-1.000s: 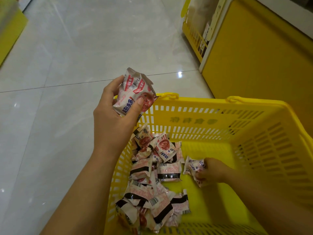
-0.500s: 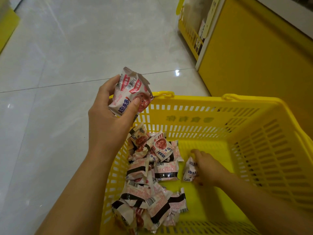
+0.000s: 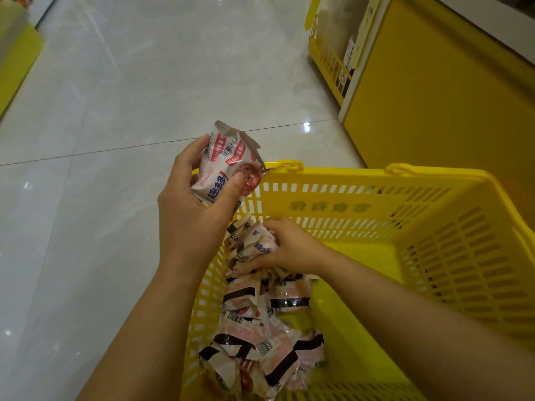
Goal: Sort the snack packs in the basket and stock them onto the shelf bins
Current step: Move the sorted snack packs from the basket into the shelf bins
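Pinches a red-and-white snack pack [image 3: 228,166] in the left hand [image 3: 191,224], thumb [image 3: 233,188] pressed flat across the printed front, fingers curled round the back. Cannot tell whether more packs sit behind that one. Holds it tilted, crimped top edge pointing away, above the far left corner of the yellow basket [image 3: 376,180], just over the rim. Reaches into the basket with the right hand [image 3: 289,247], fingers curled round a crumpled white pack [image 3: 260,244] at the far end of the heap [image 3: 260,337], back of the hand up, forearm crossing the basket from the near right. Piled along the left wall of the basket, overlapping at all angles, black bands and barcodes showing. Bare yellow bottom to the right of the heap. Stands over a pale glossy tiled floor [image 3: 115,111], with a yellow shelf unit [image 3: 434,96] just beyond the basket on the right, a yellow wire bin [image 3: 327,59] at its far end holding goods too blurred to tell, and another yellow unit [image 3: 17,59] at the left edge.
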Demonstrator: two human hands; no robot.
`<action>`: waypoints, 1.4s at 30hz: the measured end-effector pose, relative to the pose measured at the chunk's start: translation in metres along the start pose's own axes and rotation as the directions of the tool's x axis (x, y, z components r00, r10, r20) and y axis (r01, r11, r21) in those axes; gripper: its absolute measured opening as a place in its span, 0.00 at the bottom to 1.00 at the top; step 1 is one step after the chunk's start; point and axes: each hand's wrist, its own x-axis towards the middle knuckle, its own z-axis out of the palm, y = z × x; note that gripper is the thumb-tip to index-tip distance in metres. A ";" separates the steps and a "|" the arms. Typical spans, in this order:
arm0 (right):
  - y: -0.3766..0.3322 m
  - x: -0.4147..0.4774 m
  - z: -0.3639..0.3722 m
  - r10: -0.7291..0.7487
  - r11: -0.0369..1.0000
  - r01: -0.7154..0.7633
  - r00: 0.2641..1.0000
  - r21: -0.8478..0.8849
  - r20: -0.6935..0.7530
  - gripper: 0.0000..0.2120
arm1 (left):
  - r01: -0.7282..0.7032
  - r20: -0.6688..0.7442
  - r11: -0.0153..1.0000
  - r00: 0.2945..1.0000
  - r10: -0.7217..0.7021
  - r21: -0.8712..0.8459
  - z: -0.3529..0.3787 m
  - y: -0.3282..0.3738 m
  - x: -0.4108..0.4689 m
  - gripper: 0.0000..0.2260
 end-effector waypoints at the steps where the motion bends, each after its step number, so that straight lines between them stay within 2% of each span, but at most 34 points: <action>1: -0.002 0.005 0.007 0.026 0.999 -0.026 1.000 0.028 -0.001 0.27 | -0.001 0.002 1.000 1.000 0.001 0.001 0.000 -0.001 -0.001 0.24; 4: 0.001 0.014 0.021 0.108 0.994 -0.107 0.994 -0.029 0.029 0.35 | -0.008 0.010 1.000 1.000 0.008 0.004 0.001 -0.002 -0.002 0.24; 7: 0.000 0.017 0.029 0.111 0.994 -0.110 0.994 -0.023 0.008 0.36 | -0.012 0.007 1.000 1.000 0.012 0.003 0.002 -0.002 -0.001 0.25; 12: -0.006 0.011 0.047 -0.013 0.968 -0.025 0.989 -0.250 -0.150 0.32 | -0.018 0.008 1.000 1.000 0.017 0.009 0.002 -0.001 -0.002 0.24; 14: -0.004 0.005 0.047 -0.095 0.969 0.046 0.977 -0.244 -0.192 0.30 | -0.019 0.007 1.000 1.000 0.018 0.011 0.002 -0.001 -0.002 0.24; 17: -0.006 0.001 0.043 -0.154 0.971 0.120 0.975 -0.205 -0.162 0.29 | -0.020 0.005 1.000 1.000 0.020 0.014 0.002 -0.001 -0.002 0.24; 22: -0.005 -0.005 0.029 -0.249 0.925 0.187 0.956 -0.329 -0.156 0.28 | -0.026 -0.004 1.000 1.000 0.026 0.007 0.002 -0.003 -0.001 0.23; 24: 0.010 -0.017 0.015 -0.192 0.955 0.130 0.956 -0.268 -0.222 0.30 | -0.023 -0.008 1.000 1.000 0.023 0.005 0.002 -0.003 -0.001 0.22; 27: 0.055 -0.045 -0.011 0.011 0.948 -0.100 0.959 -0.303 -0.283 0.32 | -0.010 0.001 1.000 1.000 0.010 -0.003 0.001 -0.003 0.000 0.23; 30: 0.104 -0.074 -0.027 0.263 0.803 -0.321 0.947 -0.503 -0.184 0.36 | -0.014 0.010 1.000 1.000 0.014 0.010 0.002 -0.002 -0.001 0.24; 32: 0.129 -0.090 -0.025 0.346 0.706 -0.337 0.931 -0.622 -0.112 0.38 | -0.026 0.020 0.999 0.999 0.026 0.029 0.004 -0.001 -0.002 0.23; 34: 0.145 -0.098 -0.019 0.335 0.644 -0.314 0.936 -0.698 -0.112 0.37 | -0.043 0.040 0.998 0.998 0.041 0.041 0.007 -0.001 -0.003 0.23; 38: 0.153 -0.098 -0.011 0.198 0.597 -0.232 0.970 -0.768 -0.139 0.36 | -0.074 0.090 0.995 0.994 0.068 0.063 0.012 0.000 -0.004 0.24; 42: 0.156 -0.099 0.005 0.185 0.655 -0.188 0.979 -0.732 -0.086 0.38 | -0.079 0.104 0.994 0.992 0.072 0.070 0.014 -0.003 -0.004 0.24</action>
